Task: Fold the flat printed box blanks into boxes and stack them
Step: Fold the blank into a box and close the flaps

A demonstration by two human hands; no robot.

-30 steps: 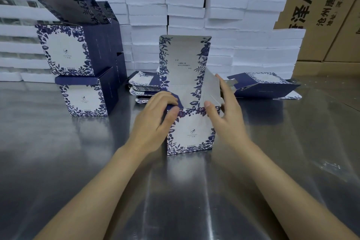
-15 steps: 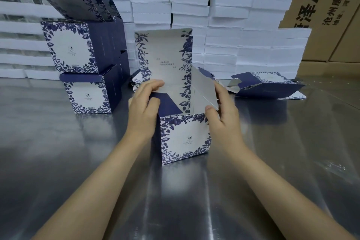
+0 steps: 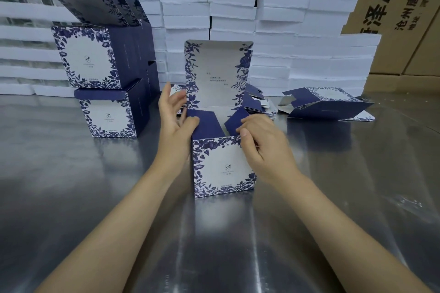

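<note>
1. The box (image 3: pixel 222 166) stands upright on the desk (image 3: pixel 71 197), near the middle and just in front of the person. Its lid (image 3: pixel 217 71) stands straight up at the back.
2. The left hand (image 3: pixel 173 119) has its fingers spread and loose, and its thumb side touches the dark left flap (image 3: pixel 207 123).
3. The right hand (image 3: pixel 262 147) curls its fingers over the right flap (image 3: pixel 234 120) at the box's top right corner, with the thumb on the front wall.
4. Flat blanks (image 3: pixel 258 102) lie in one pile behind the box, which partly hides them, so they can't be counted.
5. One half-folded blank (image 3: pixel 328 106) lies on its side, well to the right.
6. To the left, two folded boxes (image 3: pixel 85 57) are stacked one on the other. More stand behind them, and three raised lids show.
7. White slabs (image 3: pixel 238 7) are piled in many columns along the back, with brown cartons (image 3: pixel 392 7) behind them.
</note>
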